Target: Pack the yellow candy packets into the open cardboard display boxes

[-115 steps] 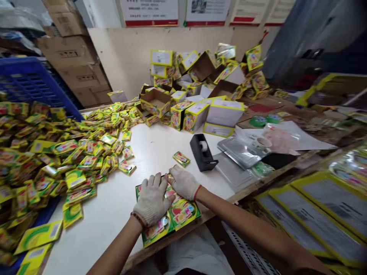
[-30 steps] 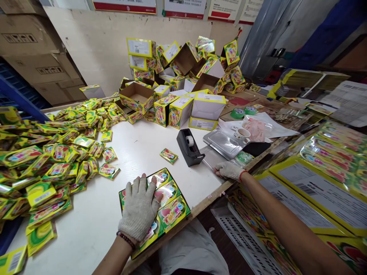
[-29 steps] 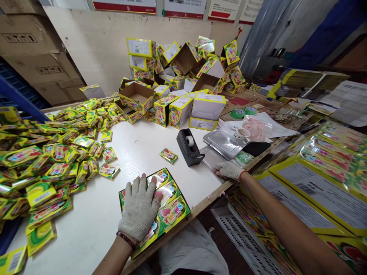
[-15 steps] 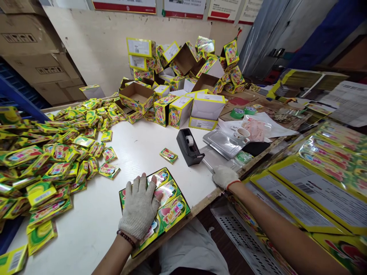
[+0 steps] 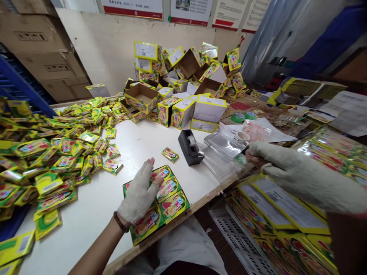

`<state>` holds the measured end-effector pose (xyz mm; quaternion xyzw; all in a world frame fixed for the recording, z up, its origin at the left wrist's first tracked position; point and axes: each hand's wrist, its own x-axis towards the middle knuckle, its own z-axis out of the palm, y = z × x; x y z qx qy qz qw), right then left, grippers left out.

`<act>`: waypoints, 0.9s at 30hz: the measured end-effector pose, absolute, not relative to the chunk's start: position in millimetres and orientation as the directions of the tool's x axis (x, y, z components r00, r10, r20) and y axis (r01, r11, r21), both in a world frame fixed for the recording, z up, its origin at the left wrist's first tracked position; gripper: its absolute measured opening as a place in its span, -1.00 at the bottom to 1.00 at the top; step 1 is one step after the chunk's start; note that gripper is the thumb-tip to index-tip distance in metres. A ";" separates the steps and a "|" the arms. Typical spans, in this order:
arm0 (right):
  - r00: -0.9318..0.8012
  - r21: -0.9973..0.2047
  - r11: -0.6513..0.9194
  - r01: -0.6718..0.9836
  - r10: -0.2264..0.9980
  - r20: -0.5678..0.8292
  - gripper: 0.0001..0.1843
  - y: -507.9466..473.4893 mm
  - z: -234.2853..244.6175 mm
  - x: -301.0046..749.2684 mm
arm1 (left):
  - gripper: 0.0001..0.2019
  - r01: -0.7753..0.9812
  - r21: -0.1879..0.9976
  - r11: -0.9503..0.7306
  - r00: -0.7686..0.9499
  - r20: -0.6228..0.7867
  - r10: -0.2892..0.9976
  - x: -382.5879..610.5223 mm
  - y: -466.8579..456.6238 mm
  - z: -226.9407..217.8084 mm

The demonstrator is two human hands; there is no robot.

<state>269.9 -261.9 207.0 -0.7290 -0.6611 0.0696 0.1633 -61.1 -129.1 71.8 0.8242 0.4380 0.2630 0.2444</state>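
Observation:
My left hand, in a white knit glove, rests tilted on a block of yellow-green candy packets at the table's front edge, fingers straight and together. My right hand, also gloved and blurred, is raised close to the camera on the right. Its fingertips pinch the edge of a clear plastic bag that trails back down onto the white table. A black tape dispenser stands just beyond the block, with a single loose packet to its left.
A big heap of loose packets covers the table's left side. Open and closed yellow boxes are piled at the back. Flat printed cartons are stacked low on the right. Green tape rolls and papers lie behind the dispenser.
My right hand left the block, reached to the clear bags by the table edge, and has now lifted toward the camera with one. My left hand tilted onto its edge on the block.

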 end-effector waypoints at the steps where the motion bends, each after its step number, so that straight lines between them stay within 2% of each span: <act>1: -0.017 -0.388 0.055 0.920 0.995 0.100 -0.90 -258.0 219.0 258.6 | -0.30 0.480 0.751 -0.454 0.458 0.226 0.859 -60.9 -128.8 89.5; 3: -0.205 -0.517 0.203 0.832 0.977 0.055 -0.87 -239.1 232.9 237.9 | -0.16 0.204 0.906 -0.372 0.489 0.235 0.840 -61.5 -130.6 127.8; 4: -0.253 -0.595 0.221 0.773 0.967 0.030 -0.83 -225.3 233.9 228.5 | -0.16 0.105 0.944 -0.314 0.505 0.221 0.834 -62.9 -132.4 144.8; 7: -0.303 -0.834 0.097 0.543 0.949 -0.087 -0.69 -176.7 213.6 200.8 | -0.48 0.022 0.987 -0.161 0.447 0.134 0.884 -74.8 -135.8 169.1; 8: -0.308 -0.884 0.051 0.465 0.945 -0.108 -0.65 -160.9 200.8 191.1 | -0.61 0.021 0.991 -0.131 0.367 0.114 0.923 -81.6 -134.6 166.1; 10: -0.294 -0.938 0.023 0.346 0.952 -0.085 -0.61 -132.5 170.5 171.3 | -0.72 0.034 0.994 -0.103 0.161 0.097 0.982 -97.6 -126.9 146.2; 11: -0.282 -0.941 0.019 0.338 0.956 -0.082 -0.60 -119.7 154.5 161.3 | -0.73 0.075 0.992 -0.098 0.069 0.093 0.993 -105.7 -120.8 131.9; 13: -0.228 -0.889 -0.020 0.458 0.964 -0.139 -0.66 -96.8 124.0 142.8 | -0.78 0.298 0.951 -0.083 -0.031 0.097 0.995 -119.2 -106.6 101.6; 15: -0.146 -0.777 -0.086 0.624 0.964 -0.224 -0.74 -77.5 98.7 128.9 | -0.82 0.503 0.862 -0.065 -0.050 0.104 0.993 -125.8 -94.6 75.6; 18: -0.096 -0.680 -0.125 0.722 0.956 -0.277 -0.82 -61.1 73.6 123.6 | -0.81 0.614 0.788 -0.037 -0.006 0.051 0.999 -122.6 -89.5 49.2; 21: -0.090 -0.672 -0.175 0.720 0.936 -0.340 -0.84 -66.7 58.5 134.3 | -0.75 0.680 0.732 -0.026 0.035 0.003 0.999 -115.8 -98.7 34.0; 23: -0.086 -0.688 -0.230 0.689 0.916 -0.392 -0.77 -80.0 50.5 142.4 | -0.72 0.716 0.698 -0.028 0.046 -0.007 0.999 -115.8 -106.6 28.6; 27: -0.041 -0.802 -0.336 0.495 0.912 -0.407 -0.60 -105.1 38.6 146.4 | -0.72 0.781 0.623 -0.045 0.077 -0.025 0.997 -119.9 -116.6 30.1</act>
